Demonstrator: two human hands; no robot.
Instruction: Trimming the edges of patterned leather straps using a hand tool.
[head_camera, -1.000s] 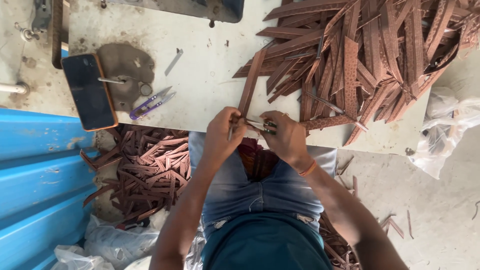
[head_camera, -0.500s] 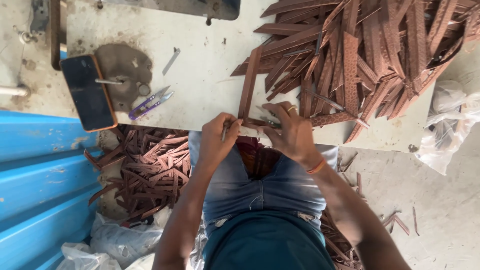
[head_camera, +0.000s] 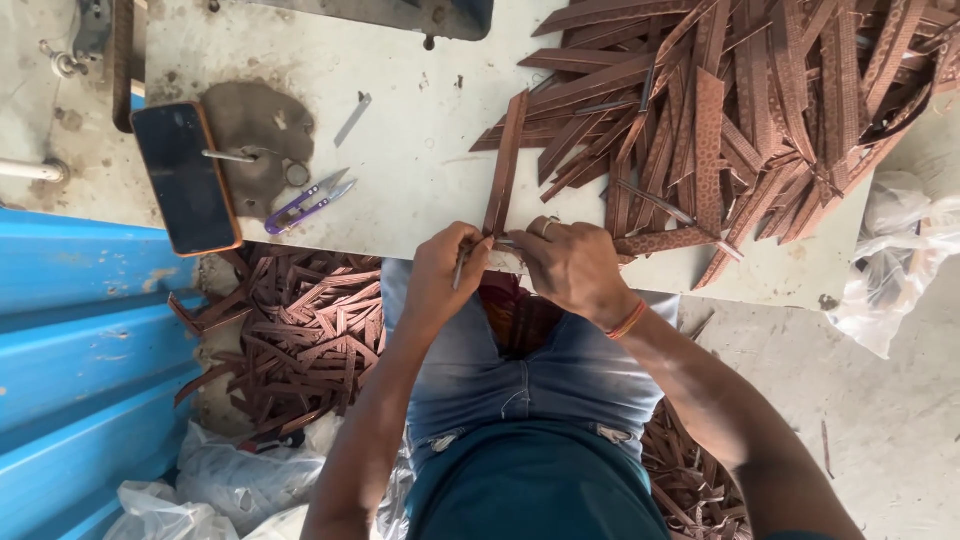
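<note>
- Mid-step, by the look of it: marking or trimming the near end of a brown leather strip at the table edge.
- Left hand closed on a thin metal tool.
- Right hand pinching the strip's end just beside that tool; remainder running away across the table.
- Next move probably needing a steady pinch and a firm stroke close to the fingers.

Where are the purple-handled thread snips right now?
In the head view, the purple-handled snips lie on the worktable, left of the left hand, between the dark phone and the upright brown strip.
</note>
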